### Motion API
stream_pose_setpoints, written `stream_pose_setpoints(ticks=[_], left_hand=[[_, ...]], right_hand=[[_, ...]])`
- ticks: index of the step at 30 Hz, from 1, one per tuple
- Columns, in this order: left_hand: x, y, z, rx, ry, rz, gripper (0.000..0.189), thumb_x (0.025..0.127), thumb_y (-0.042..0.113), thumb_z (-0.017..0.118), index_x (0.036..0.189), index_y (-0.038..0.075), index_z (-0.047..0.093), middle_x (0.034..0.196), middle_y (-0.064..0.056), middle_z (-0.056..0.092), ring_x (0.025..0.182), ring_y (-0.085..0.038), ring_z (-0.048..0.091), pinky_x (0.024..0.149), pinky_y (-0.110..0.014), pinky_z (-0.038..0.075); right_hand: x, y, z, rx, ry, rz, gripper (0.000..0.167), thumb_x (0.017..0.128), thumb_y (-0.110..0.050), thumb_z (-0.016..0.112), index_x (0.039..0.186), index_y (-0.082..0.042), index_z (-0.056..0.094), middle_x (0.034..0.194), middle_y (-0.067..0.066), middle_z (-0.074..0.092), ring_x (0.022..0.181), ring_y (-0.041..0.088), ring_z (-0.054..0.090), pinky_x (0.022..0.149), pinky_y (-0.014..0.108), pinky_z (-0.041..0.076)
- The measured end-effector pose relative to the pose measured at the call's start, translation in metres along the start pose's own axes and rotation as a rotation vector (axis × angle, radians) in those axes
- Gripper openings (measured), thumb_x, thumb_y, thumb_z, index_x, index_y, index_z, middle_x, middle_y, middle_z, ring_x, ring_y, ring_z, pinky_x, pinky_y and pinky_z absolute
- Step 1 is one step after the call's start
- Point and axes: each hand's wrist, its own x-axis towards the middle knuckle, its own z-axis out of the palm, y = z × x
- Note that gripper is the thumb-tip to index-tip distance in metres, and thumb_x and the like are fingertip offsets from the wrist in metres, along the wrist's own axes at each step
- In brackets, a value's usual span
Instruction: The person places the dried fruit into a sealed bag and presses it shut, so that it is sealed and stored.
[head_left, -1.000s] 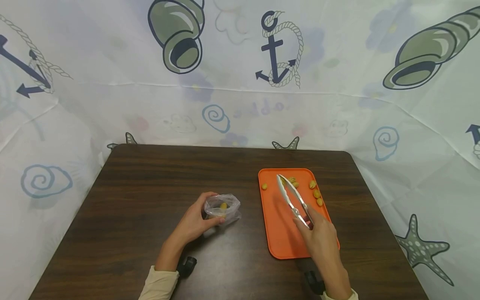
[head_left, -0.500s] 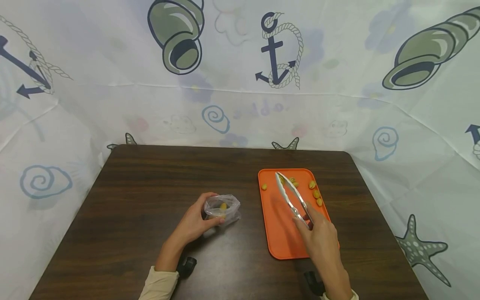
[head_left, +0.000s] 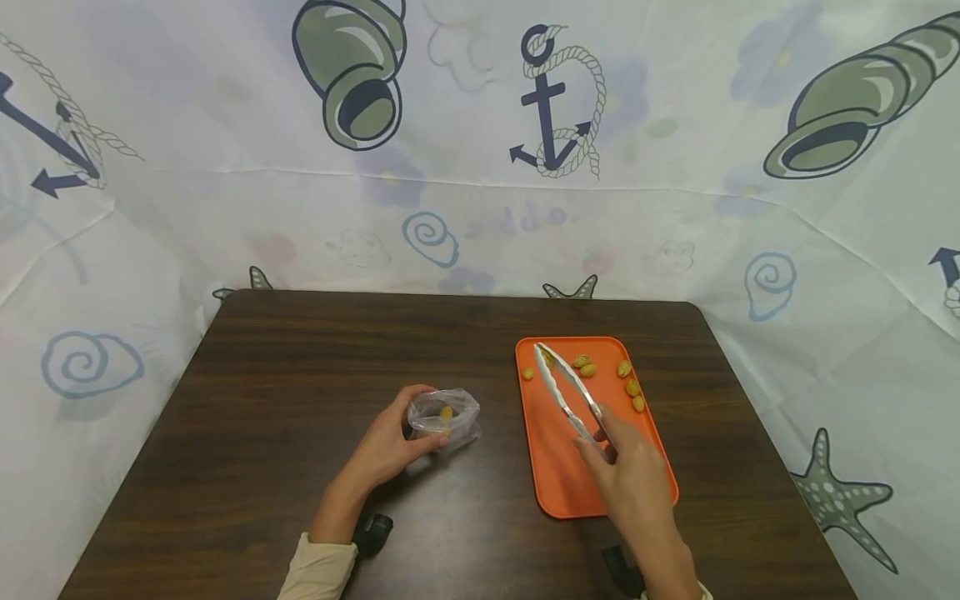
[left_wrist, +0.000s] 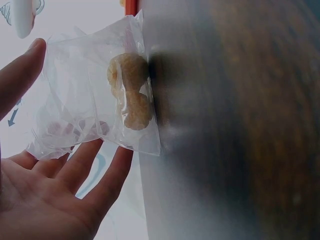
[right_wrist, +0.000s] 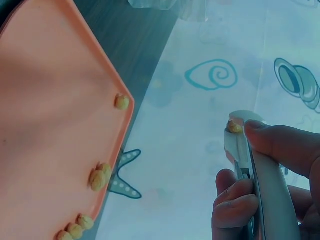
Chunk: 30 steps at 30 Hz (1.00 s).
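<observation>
A person's left hand [head_left: 393, 437], thumb and fingers on opposite sides, holds a clear plastic bag [left_wrist: 75, 75] with two lumpy tan pieces [left_wrist: 127, 75] inside, left of a rectangular orange tray [head_left: 555, 483] on a dark brown wood-grain table [head_left: 300, 375]. The right hand [head_left: 630, 467] grips silver metal tongs [head_left: 555, 393] over the tray's far left part, one yellowish-brown lump [right_wrist: 234, 126] between the tips. Six similar lumps [head_left: 633, 387] lie toward the tray's far end.
</observation>
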Motion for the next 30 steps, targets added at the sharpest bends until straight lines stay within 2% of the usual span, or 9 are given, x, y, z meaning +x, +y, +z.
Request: stream_pose_setpoints(ticks=[7, 14, 24, 30], left_hand=[[-0.001, -0.001, 0.0, 0.011, 0.003, -0.003, 0.078, 0.08, 0.039, 0.09, 0.144, 0.033, 0.047, 0.136, -0.003, 0.063, 0.119, -0.026, 0.061, 0.098, -0.051, 0.046], [-0.002, -0.001, -0.001, 0.003, 0.003, -0.005, 0.079, 0.079, 0.04, 0.09, 0.145, 0.033, 0.047, 0.135, -0.003, 0.063, 0.117, -0.025, 0.062, 0.097, -0.049, 0.047], [0.0, -0.001, -0.001, 0.018, 0.011, 0.001, 0.078, 0.079, 0.039, 0.09, 0.145, 0.032, 0.047, 0.137, -0.004, 0.063, 0.122, -0.03, 0.061, 0.097, -0.052, 0.047], [0.002, -0.002, 0.0, 0.024, 0.02, 0.012, 0.078, 0.078, 0.037, 0.091, 0.143, 0.032, 0.048, 0.135, -0.003, 0.064, 0.118, -0.027, 0.062, 0.097, -0.049, 0.047]], right_hand=[[-0.002, -0.005, 0.008, -0.007, 0.012, -0.038, 0.041, 0.088, -0.024, 0.084, 0.122, -0.006, 0.07, 0.077, 0.002, 0.059, 0.057, 0.007, 0.042, 0.05, 0.023, 0.035], [-0.003, -0.011, 0.012, 0.014, 0.029, -0.066, 0.042, 0.086, -0.021, 0.085, 0.123, -0.007, 0.071, 0.08, 0.002, 0.063, 0.058, 0.005, 0.044, 0.05, 0.022, 0.037], [-0.004, -0.019, 0.016, 0.042, 0.02, -0.103, 0.044, 0.087, -0.02, 0.085, 0.125, -0.007, 0.069, 0.085, 0.001, 0.064, 0.059, 0.003, 0.042, 0.051, 0.021, 0.037], [-0.006, -0.026, 0.017, 0.038, -0.001, -0.112, 0.041, 0.087, -0.02, 0.084, 0.123, -0.008, 0.07, 0.081, -0.001, 0.061, 0.06, 0.003, 0.042, 0.051, 0.021, 0.036]])
